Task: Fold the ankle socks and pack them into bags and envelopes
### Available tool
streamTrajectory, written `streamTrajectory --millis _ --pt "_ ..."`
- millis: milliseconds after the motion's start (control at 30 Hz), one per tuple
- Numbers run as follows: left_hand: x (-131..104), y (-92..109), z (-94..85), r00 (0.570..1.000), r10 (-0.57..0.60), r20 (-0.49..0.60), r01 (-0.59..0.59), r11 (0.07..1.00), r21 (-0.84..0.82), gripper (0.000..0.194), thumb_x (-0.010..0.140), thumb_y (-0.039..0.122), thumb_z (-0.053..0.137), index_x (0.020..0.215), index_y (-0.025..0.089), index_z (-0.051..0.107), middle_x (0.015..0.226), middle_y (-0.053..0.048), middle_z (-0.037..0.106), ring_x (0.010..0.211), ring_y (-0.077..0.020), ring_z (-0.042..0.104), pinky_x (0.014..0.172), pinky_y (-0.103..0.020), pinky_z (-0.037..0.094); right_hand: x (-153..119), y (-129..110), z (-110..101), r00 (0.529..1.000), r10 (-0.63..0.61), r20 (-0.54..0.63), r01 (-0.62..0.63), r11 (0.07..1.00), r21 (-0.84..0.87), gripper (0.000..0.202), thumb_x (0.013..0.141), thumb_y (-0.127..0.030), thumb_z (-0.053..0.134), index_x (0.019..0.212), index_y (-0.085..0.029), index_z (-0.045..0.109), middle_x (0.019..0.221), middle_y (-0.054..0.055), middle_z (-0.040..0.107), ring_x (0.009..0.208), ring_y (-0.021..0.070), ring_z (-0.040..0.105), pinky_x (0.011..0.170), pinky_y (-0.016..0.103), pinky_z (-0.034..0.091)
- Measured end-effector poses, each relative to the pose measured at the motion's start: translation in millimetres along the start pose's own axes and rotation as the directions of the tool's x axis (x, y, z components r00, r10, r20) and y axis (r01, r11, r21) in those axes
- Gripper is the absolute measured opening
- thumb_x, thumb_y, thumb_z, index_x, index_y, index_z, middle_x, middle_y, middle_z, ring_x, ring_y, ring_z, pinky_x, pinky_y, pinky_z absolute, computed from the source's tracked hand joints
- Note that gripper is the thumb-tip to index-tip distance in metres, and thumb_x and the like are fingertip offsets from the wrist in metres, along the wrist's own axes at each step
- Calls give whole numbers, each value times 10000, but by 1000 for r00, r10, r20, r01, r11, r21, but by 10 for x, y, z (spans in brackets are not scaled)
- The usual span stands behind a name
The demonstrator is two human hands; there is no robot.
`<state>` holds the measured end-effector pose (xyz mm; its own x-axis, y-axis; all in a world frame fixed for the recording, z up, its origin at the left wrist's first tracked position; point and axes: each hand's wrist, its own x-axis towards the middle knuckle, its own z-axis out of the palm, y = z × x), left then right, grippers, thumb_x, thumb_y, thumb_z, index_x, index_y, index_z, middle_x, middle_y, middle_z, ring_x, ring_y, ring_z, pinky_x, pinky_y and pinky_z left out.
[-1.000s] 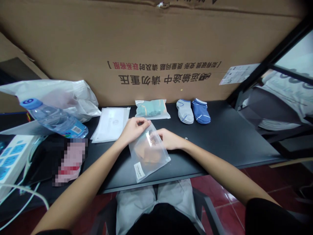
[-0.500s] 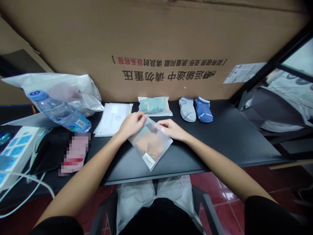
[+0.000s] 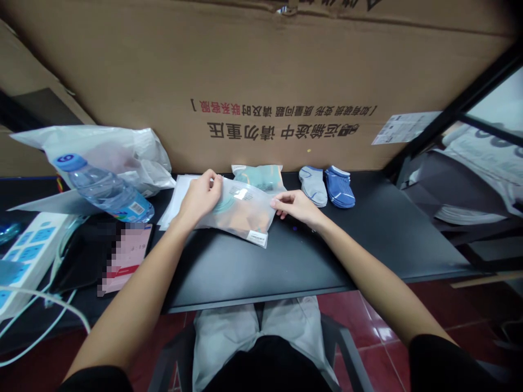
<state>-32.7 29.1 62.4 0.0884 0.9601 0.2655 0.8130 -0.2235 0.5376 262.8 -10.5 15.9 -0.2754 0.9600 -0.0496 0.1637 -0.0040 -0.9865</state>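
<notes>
A frosted zip bag [image 3: 241,214] with orange and teal cloth inside and a white label at its lower right corner is stretched between my hands. My left hand [image 3: 203,191] pinches its upper left end. At its right edge, my right hand [image 3: 296,206] grips it with thumb and fingertips. Behind it lies a second filled zip bag [image 3: 258,176], partly covered. Further right, a pair of grey socks [image 3: 313,185] and a pair of blue socks [image 3: 340,187] lie side by side. Flat white bags [image 3: 175,204] lie beneath my left hand.
On the left are a water bottle [image 3: 107,188], a white plastic bag [image 3: 118,149], a power strip [image 3: 30,242] with cables, and a pink-screened phone [image 3: 129,247]. A large cardboard box [image 3: 278,65] walls off the back of the black table [image 3: 253,277].
The zip bag has turned from slanting downward to lying nearly lengthwise. My left hand has moved left and up, and my right hand slightly right, so they are further apart.
</notes>
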Motion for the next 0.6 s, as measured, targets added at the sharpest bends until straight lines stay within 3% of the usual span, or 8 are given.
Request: streamTrajectory --millis 67,167,267,333,433,600 --pt "-24 38 -44 996 52 -69 -49 998 44 178 984 382 527 1006 233 622 959 -67 736 862 -260 653 810 -365 476 2 -14 20 999 -4 -51 9 996 91 390 752 -512 871 846 -157 738 756 34 707 661 160 666 615 297 596" --pt "-138 206 -53 944 303 -129 -294 952 85 256 974 338 549 1188 219 624 1232 -97 721 1134 -289 654 990 -408 475 -39 -64 136 998 -36 -48 42 990 136 344 761 -463 866 847 -162 722 730 2 695 614 141 663 622 288 592" --pt "-312 429 29 825 561 65 -562 827 -3 248 1044 348 484 1169 217 653 1213 -80 739 1166 -269 661 1042 -409 451 -102 -94 316 995 -98 12 95 986 140 267 789 -394 833 870 -165 722 698 -24 673 587 125 644 631 270 561" --pt "-406 526 113 761 627 165 -631 775 -34 243 1064 368 486 1146 221 662 1168 -66 750 1131 -259 673 1046 -414 432 -133 -93 424 991 -128 45 120 982 149 212 780 -338 816 832 -165 705 700 -29 672 603 121 645 653 262 549" --pt "-455 536 217 758 614 223 -626 779 -18 248 1086 368 475 1081 211 667 1050 -45 754 981 -228 690 936 -389 426 -152 -88 500 994 -92 54 83 984 155 201 759 -315 815 808 -161 695 695 -28 677 602 118 646 656 256 540" --pt "-416 453 257 790 581 196 -589 808 -16 274 1072 387 527 988 208 717 923 -22 721 869 -203 667 842 -369 364 -155 -116 453 998 28 50 -34 991 128 340 733 -444 875 817 -143 740 609 -28 651 512 109 591 553 242 502"
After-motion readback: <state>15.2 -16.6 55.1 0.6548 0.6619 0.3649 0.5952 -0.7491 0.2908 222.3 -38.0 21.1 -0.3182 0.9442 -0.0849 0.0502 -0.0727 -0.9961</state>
